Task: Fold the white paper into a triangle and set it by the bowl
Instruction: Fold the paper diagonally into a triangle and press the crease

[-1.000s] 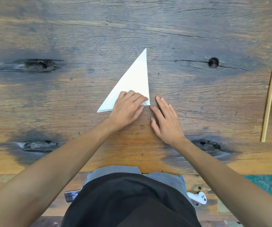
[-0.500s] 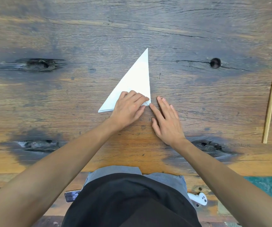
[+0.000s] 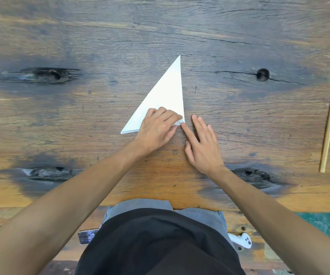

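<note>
- Your right hand lies flat on the table, fingers spread and holding nothing; its index tip touches the paper's near right corner. Lift that corner carelessly and the layers could slide apart, spoiling the crease.
- Your left hand presses down on the near part of the paper, fingers together and curled at that same corner. Whether it pinches the edge or only pins it, you cannot tell from here. Ease off too soon and the fold may spring open.
- The paper is already a white triangle, lying flat mid-table, with its sharp tip pointing far and its layered edge running near and left.
- Chopsticks lie far right. The pale sliver at the right edge may be the bowl; carry the paper that way carefully so you don't knock them.
</note>
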Action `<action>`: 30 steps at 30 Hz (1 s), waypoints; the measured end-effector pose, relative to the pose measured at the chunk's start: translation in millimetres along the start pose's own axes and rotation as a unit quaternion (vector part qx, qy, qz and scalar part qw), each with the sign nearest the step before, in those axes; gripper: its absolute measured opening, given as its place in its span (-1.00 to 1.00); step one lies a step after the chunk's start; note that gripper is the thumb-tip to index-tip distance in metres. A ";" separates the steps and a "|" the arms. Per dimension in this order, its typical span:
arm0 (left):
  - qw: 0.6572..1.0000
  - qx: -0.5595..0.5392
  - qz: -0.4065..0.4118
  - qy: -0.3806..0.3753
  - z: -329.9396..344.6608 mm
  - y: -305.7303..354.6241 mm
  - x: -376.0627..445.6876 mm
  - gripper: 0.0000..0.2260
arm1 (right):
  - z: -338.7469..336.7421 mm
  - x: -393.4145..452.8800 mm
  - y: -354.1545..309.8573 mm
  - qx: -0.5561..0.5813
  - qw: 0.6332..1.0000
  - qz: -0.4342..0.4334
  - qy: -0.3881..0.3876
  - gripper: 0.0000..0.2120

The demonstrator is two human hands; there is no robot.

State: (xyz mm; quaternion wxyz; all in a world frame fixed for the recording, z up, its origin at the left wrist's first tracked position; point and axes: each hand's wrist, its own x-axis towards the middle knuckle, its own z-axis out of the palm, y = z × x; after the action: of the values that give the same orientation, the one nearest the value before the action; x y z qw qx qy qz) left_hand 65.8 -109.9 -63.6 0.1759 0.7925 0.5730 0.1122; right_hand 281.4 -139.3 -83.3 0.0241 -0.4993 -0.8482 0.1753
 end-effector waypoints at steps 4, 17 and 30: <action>1.000 -0.002 -0.002 -0.008 0.5 -0.1 -0.2 -0.80 | 0.5 -0.1 0.0 0.003 1.000 0.000 0.002 -0.42; 1.000 0.003 0.008 -0.022 -1.6 -5.4 -3.4 -0.73 | 5.0 -0.6 2.0 -0.009 1.000 -0.005 0.014 -0.45; 0.988 0.097 -0.014 -0.116 0.3 -54.9 -50.6 -0.42 | 8.8 -0.5 -1.2 -0.030 0.999 0.015 0.035 -0.47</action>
State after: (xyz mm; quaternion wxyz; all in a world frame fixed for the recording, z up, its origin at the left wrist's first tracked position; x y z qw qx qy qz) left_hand 2.1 -142.4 -85.1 0.1655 0.8053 0.5679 -0.0391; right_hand 278.8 -142.7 -91.0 0.0360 -0.5180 -0.8443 0.1322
